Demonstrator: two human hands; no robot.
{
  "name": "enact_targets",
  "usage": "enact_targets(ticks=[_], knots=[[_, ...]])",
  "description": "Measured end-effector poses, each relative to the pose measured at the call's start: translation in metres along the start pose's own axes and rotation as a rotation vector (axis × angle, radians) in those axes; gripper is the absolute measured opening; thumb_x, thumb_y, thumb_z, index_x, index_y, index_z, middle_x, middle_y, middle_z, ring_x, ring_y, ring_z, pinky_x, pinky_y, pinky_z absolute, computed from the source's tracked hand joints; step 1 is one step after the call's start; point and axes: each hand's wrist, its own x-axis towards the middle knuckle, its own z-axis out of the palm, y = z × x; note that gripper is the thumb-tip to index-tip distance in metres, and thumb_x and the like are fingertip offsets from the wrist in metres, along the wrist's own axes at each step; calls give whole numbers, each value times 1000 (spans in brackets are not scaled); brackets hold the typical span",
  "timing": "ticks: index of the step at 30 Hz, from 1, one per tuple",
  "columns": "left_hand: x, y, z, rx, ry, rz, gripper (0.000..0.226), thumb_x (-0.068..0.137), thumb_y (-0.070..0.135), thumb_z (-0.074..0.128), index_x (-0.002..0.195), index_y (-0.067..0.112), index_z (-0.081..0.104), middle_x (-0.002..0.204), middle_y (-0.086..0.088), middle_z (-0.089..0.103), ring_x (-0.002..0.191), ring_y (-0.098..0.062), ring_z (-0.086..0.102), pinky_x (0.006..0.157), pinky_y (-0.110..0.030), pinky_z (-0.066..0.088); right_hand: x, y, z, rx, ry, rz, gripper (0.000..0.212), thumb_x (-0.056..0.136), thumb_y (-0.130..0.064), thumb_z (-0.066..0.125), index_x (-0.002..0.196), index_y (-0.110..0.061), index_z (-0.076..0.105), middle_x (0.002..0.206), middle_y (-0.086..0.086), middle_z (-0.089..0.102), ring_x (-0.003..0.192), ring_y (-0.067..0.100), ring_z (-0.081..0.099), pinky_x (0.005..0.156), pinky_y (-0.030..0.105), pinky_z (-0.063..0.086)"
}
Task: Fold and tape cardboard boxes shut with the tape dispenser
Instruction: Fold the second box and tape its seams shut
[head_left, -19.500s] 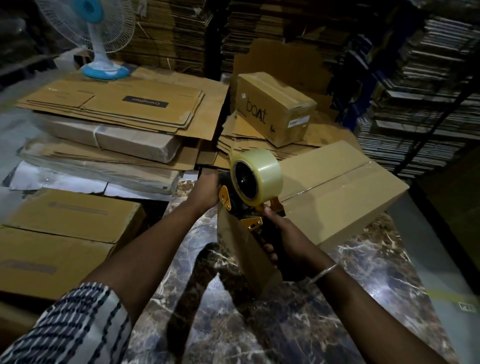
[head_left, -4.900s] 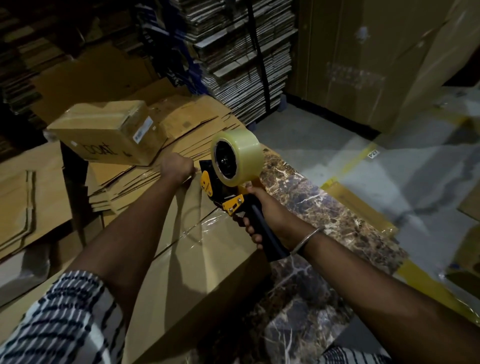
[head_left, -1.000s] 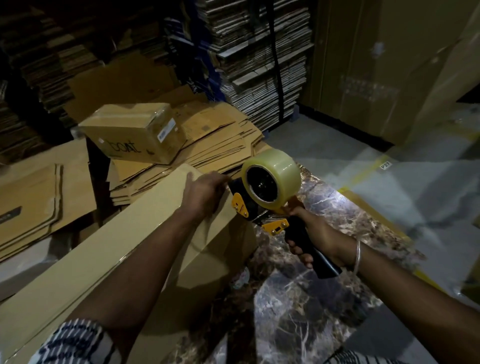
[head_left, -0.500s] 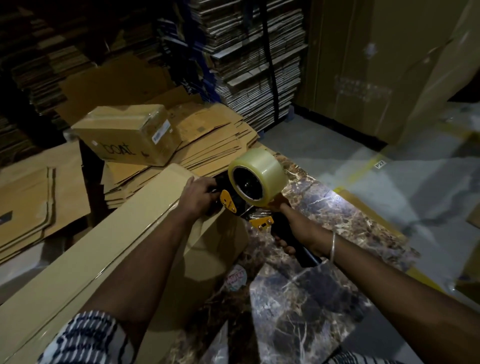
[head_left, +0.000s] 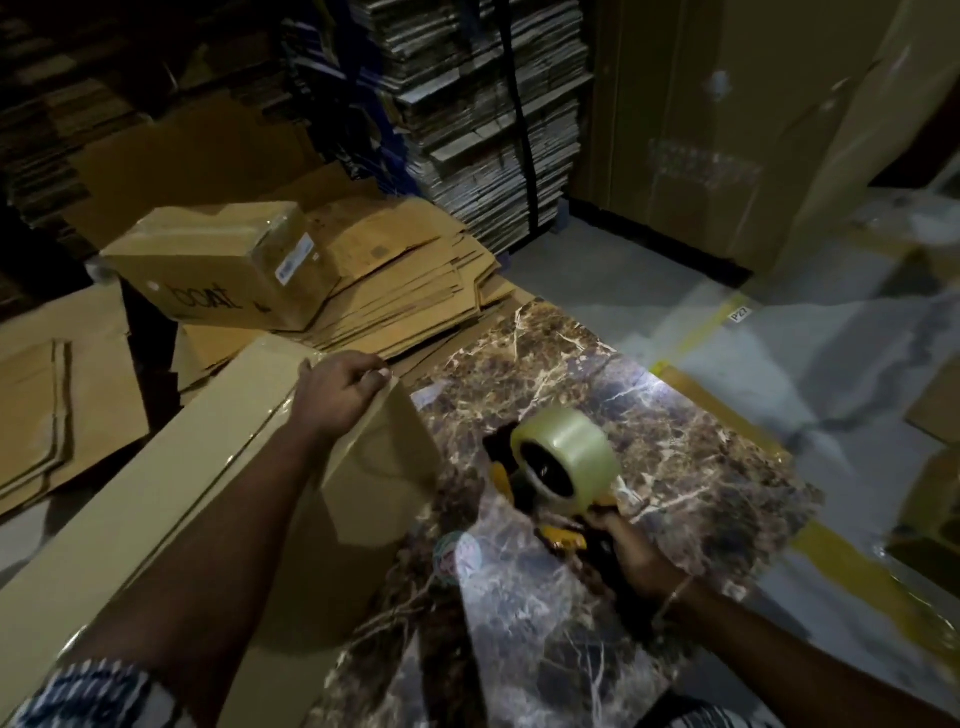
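Observation:
A long brown cardboard box (head_left: 171, 467) lies across the marble table (head_left: 675, 441), a shiny tape strip running along its top seam. My left hand (head_left: 340, 389) rests on the box's far end, fingers curled over the top edge. My right hand (head_left: 631, 553) grips the handle of the yellow-and-black tape dispenser (head_left: 561, 467), which carries a clear tape roll. The dispenser is down at the table surface, to the right of the box and apart from it.
A smaller taped box marked "boat" (head_left: 218, 270) sits on a stack of flattened cartons (head_left: 415, 291) behind the table. More flat cardboard (head_left: 57, 395) lies at the left. Tall strapped carton stacks (head_left: 493, 130) stand at the back. Grey floor with yellow lines (head_left: 727, 322) lies right.
My right hand has pulled the tape dispenser away from the box end and lowered it to the table at the right. My left hand stays on the box end.

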Motion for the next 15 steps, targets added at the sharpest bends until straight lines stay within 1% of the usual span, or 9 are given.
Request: enact_targets(ticks=[1, 3, 5, 7, 8, 9, 11, 12, 15], knots=[[0, 2, 1, 28, -4, 14, 51, 89, 60, 36, 114, 31, 71, 123, 4, 67, 117, -22, 55, 112, -62, 22, 5, -6, 0, 29, 37, -8, 59, 69, -55, 80, 102, -8, 68, 84, 22, 64, 57, 30, 42, 55, 33, 29], [-1, 6, 0, 72, -15, 57, 53, 89, 62, 35, 111, 31, 72, 119, 4, 67, 116, -22, 55, 110, -63, 22, -2, -35, 6, -10, 70, -4, 44, 70, -52, 71, 72, -9, 63, 58, 14, 52, 42, 25, 36, 44, 27, 23], [-3, 11, 1, 79, -7, 95, 54, 87, 65, 37, 103, 30, 74, 111, 3, 68, 112, -22, 56, 109, -63, 23, -4, -53, 5, -52, 78, -82, 44, 71, -53, 68, 59, -11, 58, 50, 13, 43, 40, 23, 32, 43, 28, 20], [-5, 16, 3, 108, -17, 110, 59, 83, 71, 34, 101, 30, 72, 109, 3, 67, 114, -23, 54, 109, -65, 22, -1, -61, 0, -168, 141, -172, 45, 87, -41, 67, 62, -4, 61, 47, 14, 44, 38, 22, 36, 44, 30, 23], [-6, 19, 4, 150, -43, 120, 64, 81, 76, 33, 105, 31, 71, 113, 3, 66, 118, -23, 52, 110, -66, 21, 3, -64, -4, -269, 187, -220, 42, 93, -33, 66, 63, -3, 63, 45, 12, 47, 36, 21, 40, 45, 31, 26], [-7, 20, 4, 208, -84, 137, 71, 77, 81, 33, 112, 31, 69, 119, 3, 64, 123, -24, 50, 110, -66, 19, 8, -67, -9, -412, 235, -258, 41, 95, -30, 65, 62, -7, 64, 45, 8, 50, 38, 18, 44, 46, 31, 29], [-9, 25, 3, 318, -165, 174, 78, 69, 85, 44, 123, 32, 62, 128, 4, 59, 132, -24, 43, 110, -67, 17, 20, -71, -18, -718, 289, -320, 47, 96, -36, 65, 52, -19, 58, 47, 3, 52, 46, 13, 49, 50, 32, 31], [-12, 28, 3, 338, -185, 181, 77, 66, 81, 51, 126, 33, 60, 131, 5, 57, 135, -25, 40, 111, -67, 17, 25, -71, -24, -823, 298, -329, 51, 95, -41, 65, 49, -20, 55, 47, 1, 51, 49, 13, 50, 50, 34, 30], [-20, 37, 4, 263, -192, 153, 74, 61, 65, 59, 126, 32, 63, 135, 6, 58, 135, -21, 40, 112, -65, 17, 37, -65, -37, -1007, 325, -370, 55, 91, -61, 60, 61, -15, 59, 52, 5, 55, 55, 23, 55, 50, 36, 37]])
